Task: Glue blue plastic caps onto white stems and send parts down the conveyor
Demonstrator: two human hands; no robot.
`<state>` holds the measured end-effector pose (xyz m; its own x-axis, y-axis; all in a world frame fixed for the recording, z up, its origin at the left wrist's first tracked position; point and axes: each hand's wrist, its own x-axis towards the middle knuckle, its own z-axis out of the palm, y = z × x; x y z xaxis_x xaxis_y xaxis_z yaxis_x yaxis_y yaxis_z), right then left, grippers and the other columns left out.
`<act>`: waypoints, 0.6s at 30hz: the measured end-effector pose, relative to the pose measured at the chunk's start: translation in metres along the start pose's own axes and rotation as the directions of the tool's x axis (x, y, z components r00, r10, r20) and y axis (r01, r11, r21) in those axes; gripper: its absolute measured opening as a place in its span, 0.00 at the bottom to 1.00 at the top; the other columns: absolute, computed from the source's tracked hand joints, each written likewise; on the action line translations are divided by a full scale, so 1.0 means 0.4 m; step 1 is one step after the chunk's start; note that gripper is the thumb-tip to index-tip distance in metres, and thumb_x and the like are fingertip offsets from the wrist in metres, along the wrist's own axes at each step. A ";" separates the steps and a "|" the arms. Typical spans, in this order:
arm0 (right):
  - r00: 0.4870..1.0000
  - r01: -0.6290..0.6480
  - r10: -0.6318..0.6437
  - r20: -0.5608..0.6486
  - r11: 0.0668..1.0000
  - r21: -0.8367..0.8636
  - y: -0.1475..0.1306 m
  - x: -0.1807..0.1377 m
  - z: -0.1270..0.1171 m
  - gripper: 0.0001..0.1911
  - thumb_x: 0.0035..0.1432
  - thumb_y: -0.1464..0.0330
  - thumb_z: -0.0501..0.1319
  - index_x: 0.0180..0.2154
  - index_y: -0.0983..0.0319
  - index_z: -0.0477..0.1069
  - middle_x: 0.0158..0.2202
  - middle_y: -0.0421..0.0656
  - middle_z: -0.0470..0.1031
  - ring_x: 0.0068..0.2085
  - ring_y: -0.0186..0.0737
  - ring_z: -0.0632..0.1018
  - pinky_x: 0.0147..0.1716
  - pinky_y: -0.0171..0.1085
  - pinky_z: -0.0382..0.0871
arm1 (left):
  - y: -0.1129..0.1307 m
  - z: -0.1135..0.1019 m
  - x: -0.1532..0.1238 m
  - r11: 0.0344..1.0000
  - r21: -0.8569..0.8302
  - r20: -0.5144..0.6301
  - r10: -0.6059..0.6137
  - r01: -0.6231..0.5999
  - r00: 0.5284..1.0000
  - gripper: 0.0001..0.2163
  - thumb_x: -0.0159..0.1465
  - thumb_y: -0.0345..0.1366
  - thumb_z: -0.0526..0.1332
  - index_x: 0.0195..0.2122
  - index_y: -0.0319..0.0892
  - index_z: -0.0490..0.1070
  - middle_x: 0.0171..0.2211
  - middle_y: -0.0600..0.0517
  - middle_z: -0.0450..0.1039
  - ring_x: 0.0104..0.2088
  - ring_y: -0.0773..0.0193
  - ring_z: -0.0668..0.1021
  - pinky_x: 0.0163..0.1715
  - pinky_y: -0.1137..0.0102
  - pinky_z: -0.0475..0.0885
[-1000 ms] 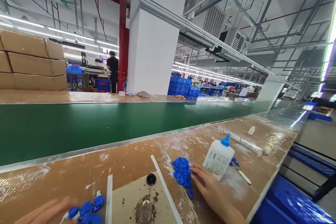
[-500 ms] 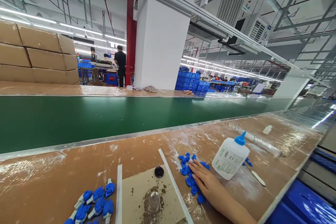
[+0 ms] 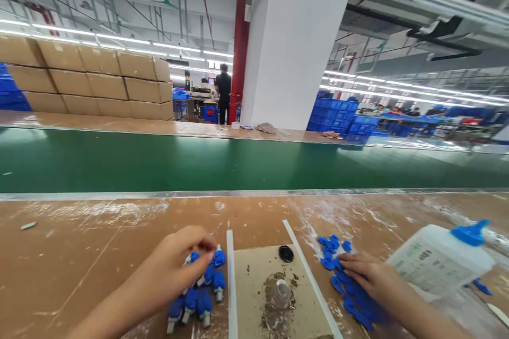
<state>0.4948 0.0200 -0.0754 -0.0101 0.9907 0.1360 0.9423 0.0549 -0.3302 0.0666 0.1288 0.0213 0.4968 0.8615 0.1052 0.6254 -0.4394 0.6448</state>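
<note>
My left hand [image 3: 181, 259] reaches over a group of blue pieces with pale grey stems [image 3: 204, 303]. Its fingers curl toward the thumb with a narrow gap, and I see nothing held between them. On the right, my right hand [image 3: 371, 275] rests with fingers stretched over a pile of small loose blue pieces [image 3: 337, 283], touching some of them. Between the hands lies a beige board [image 3: 254, 270] edged by two white strips [image 3: 231, 286]. A small clear round cup [image 3: 281, 294] stands on it in a dark wet stain, with a black round cap [image 3: 286, 253] behind.
Beside my right hand, a white bottle with a blue nozzle [image 3: 439, 262] leans over. More blue bits [image 3: 482, 286] lie past it. A green conveyor belt [image 3: 222, 164] runs behind the brown table. Cartons [image 3: 107, 85], blue crates [image 3: 334, 115] and a standing person [image 3: 223, 92] are beyond.
My view has turned left. My left hand has come into view above the stemmed blue pieces. My right hand stays on the loose blue pile.
</note>
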 end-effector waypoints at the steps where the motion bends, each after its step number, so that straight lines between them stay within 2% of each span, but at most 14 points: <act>1: 1.000 0.015 -0.015 0.015 1.000 -0.005 0.006 0.003 -0.001 0.21 0.57 0.63 0.51 0.39 0.60 0.81 0.45 0.52 0.78 0.47 0.59 0.79 0.49 0.58 0.72 | -0.003 0.003 0.018 1.000 0.022 0.045 0.007 -0.008 0.999 0.10 0.65 0.37 0.59 0.45 0.40 0.71 0.45 0.48 0.72 0.46 0.58 0.74 0.48 0.57 0.71; 4: 0.996 0.063 -0.063 0.059 0.998 -0.011 0.017 0.009 -0.007 0.20 0.57 0.63 0.52 0.40 0.60 0.81 0.45 0.52 0.79 0.47 0.60 0.79 0.48 0.59 0.72 | -0.008 0.019 0.063 0.995 0.070 0.219 0.059 -0.076 0.974 0.13 0.57 0.32 0.62 0.44 0.43 0.73 0.45 0.49 0.72 0.50 0.55 0.72 0.53 0.56 0.66; 8: 0.993 0.098 -0.098 0.072 0.995 0.002 0.032 0.020 -0.025 0.17 0.57 0.63 0.53 0.37 0.59 0.81 0.42 0.50 0.80 0.45 0.56 0.80 0.47 0.54 0.74 | -0.019 0.026 0.098 0.983 0.043 0.438 0.141 -0.178 0.888 0.12 0.55 0.30 0.62 0.39 0.47 0.77 0.45 0.52 0.73 0.50 0.58 0.73 0.53 0.63 0.66; 10: 0.994 0.094 -0.094 0.055 0.996 0.006 0.036 0.022 -0.041 0.15 0.57 0.63 0.56 0.38 0.58 0.80 0.42 0.48 0.80 0.44 0.54 0.80 0.46 0.51 0.75 | -0.028 0.024 0.108 0.978 0.036 0.493 0.161 -0.204 0.855 0.13 0.56 0.28 0.60 0.40 0.47 0.77 0.45 0.52 0.73 0.48 0.60 0.74 0.51 0.65 0.67; 12: 0.997 0.078 -0.078 0.026 0.997 0.000 0.019 0.014 -0.059 0.15 0.58 0.61 0.57 0.42 0.58 0.78 0.42 0.48 0.80 0.44 0.53 0.79 0.45 0.50 0.75 | -0.035 0.024 0.115 0.975 0.045 0.512 0.165 -0.218 0.843 0.14 0.56 0.28 0.59 0.42 0.46 0.77 0.46 0.52 0.73 0.48 0.59 0.74 0.51 0.65 0.67; 14: 0.995 0.077 -0.078 -0.062 0.997 -0.011 -0.034 -0.002 -0.071 0.17 0.61 0.60 0.58 0.49 0.58 0.74 0.44 0.48 0.79 0.45 0.52 0.79 0.44 0.49 0.75 | -0.037 0.025 0.119 0.971 0.068 0.516 0.164 -0.230 0.841 0.14 0.57 0.29 0.59 0.43 0.46 0.76 0.45 0.51 0.73 0.48 0.58 0.74 0.50 0.65 0.68; 16: 0.967 0.154 -0.155 -0.201 0.988 -0.022 -0.123 -0.019 -0.072 0.18 0.63 0.60 0.59 0.53 0.57 0.68 0.47 0.46 0.77 0.47 0.48 0.77 0.46 0.45 0.74 | -0.033 0.029 0.119 0.963 0.100 0.515 0.164 -0.249 0.841 0.14 0.57 0.29 0.59 0.44 0.45 0.76 0.44 0.50 0.73 0.48 0.57 0.74 0.48 0.64 0.68; 17: 0.941 0.248 -0.249 -0.229 0.968 -0.033 -0.175 -0.025 -0.068 0.18 0.63 0.62 0.59 0.54 0.55 0.66 0.46 0.44 0.77 0.47 0.45 0.77 0.45 0.43 0.74 | -0.029 0.031 0.118 0.958 0.121 0.513 0.164 -0.261 0.842 0.14 0.57 0.29 0.59 0.43 0.45 0.76 0.44 0.50 0.73 0.47 0.56 0.75 0.47 0.64 0.68; 18: 0.907 0.368 -0.367 -0.207 0.929 -0.038 -0.227 -0.028 -0.063 0.19 0.64 0.65 0.59 0.56 0.55 0.64 0.45 0.43 0.77 0.46 0.43 0.76 0.43 0.39 0.74 | -0.024 0.032 0.115 0.952 0.143 0.511 0.164 -0.271 0.844 0.14 0.57 0.28 0.59 0.43 0.45 0.76 0.43 0.49 0.73 0.46 0.55 0.75 0.46 0.63 0.68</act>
<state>0.4176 0.0008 -0.0235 -0.2860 0.8522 0.4381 0.8846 0.4105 -0.2212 0.0912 0.1694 0.0100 0.8292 0.5248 -0.1926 0.5464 -0.6882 0.4773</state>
